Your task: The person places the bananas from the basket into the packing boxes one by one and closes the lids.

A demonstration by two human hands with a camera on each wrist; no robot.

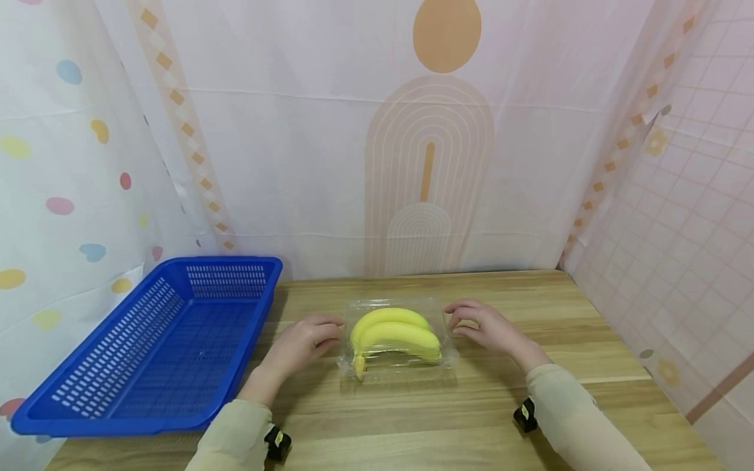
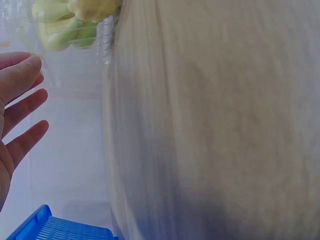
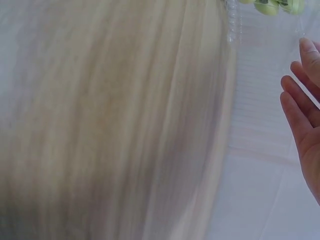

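Observation:
A clear plastic box (image 1: pixel 406 374) sits on the wooden table with yellow bananas (image 1: pixel 397 333) inside it. Just left of the box is my left hand (image 1: pixel 303 343), its fingers loosely bent and holding nothing. On the opposite side my right hand (image 1: pixel 485 327) has its fingertips close to the box's right wall; whether they touch it I cannot tell. The left wrist view shows the left hand (image 2: pixel 17 100) with fingers spread near the box. In the right wrist view the right hand (image 3: pixel 307 100) has nearly straight fingers, and only the banana ends (image 3: pixel 272 6) show.
A large blue plastic basket (image 1: pixel 235 366) with slotted walls stands on the table to the left of my left hand. Patterned curtains (image 1: pixel 306 163) hang behind the table (image 1: pixel 400 432) and along both sides.

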